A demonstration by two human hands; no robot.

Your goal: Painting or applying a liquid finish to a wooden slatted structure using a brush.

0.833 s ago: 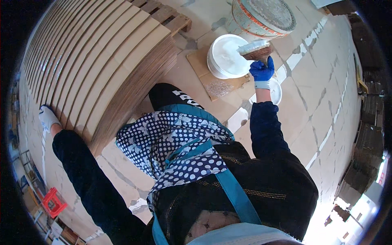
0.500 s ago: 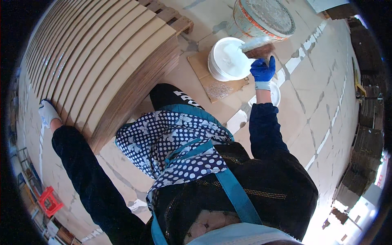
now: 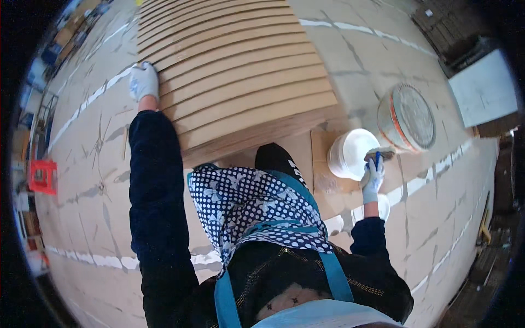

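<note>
At the upper left, my left hand [image 3: 144, 83] in a white glove is closed at the left edge of a staggered stack of brown cardboard sheets [image 3: 240, 76]. Its fingertips are bent at that edge and partly hidden. My right hand [image 3: 373, 181], in a white glove with blue on the fingers, is closed around a wide brush [image 3: 380, 153]. The brush is at the right rim of a white bucket [image 3: 340, 158] holding a white liquid. This bucket stands on a flat piece of cardboard [image 3: 320, 145], right of the stack.
A large, crusted drum [image 3: 407, 117] with an orange band stands beyond the bucket. Partly behind my right wrist is another round white container [image 3: 383, 209]. A red crate [image 3: 42, 176] lies far left, and dark stacks [image 3: 448, 33] line the right side.
The view has swung, so the stack now lies across the upper middle. My right hand has turned the brush at the bucket. My left hand remains at the stack's left edge.
</note>
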